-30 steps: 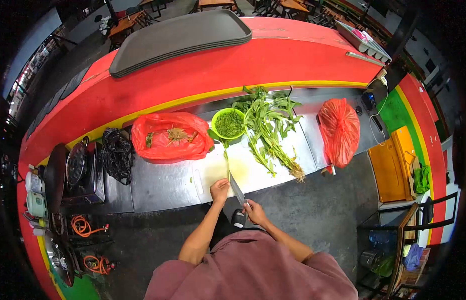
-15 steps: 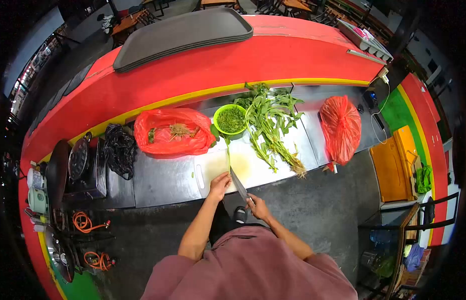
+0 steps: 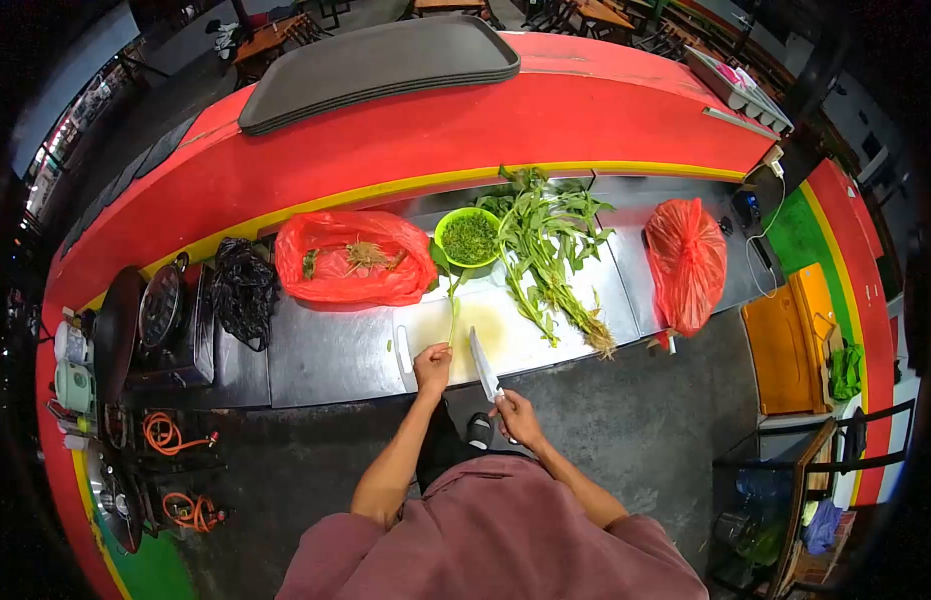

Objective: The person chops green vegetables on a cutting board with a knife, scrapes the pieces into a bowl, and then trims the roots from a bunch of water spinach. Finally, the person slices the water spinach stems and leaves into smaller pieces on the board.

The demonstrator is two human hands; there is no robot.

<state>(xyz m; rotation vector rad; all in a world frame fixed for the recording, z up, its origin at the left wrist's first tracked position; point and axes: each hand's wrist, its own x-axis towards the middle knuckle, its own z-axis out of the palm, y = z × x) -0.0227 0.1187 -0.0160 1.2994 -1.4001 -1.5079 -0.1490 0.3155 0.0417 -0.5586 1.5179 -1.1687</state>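
My left hand [image 3: 432, 367] pinches the lower end of a leafy green stalk [image 3: 453, 312], which points away from me over the white cutting board [image 3: 415, 330]. In my right hand [image 3: 517, 416] is a kitchen knife [image 3: 484, 368], gripped by its handle, its blade angled up and left above the board, apart from the stalk. A lime-green bowl [image 3: 441, 247] of chopped greens stands just beyond the board. To its right lies a bunch of leafy greens [image 3: 547, 245] with long stems, roots toward me.
An open red plastic bag [image 3: 320, 285] holds root ends at the left, beside a black bag [image 3: 242, 290] and a stove [image 3: 190, 345]. A tied red bag [image 3: 682, 265] sits at the right. Stacked trays [image 3: 385, 70] rest on the red ledge.
The knife has moved right, away from the stalk, and its blade has turned more upright. My left hand has shifted slightly left with the stalk. The whole view has shifted a little.
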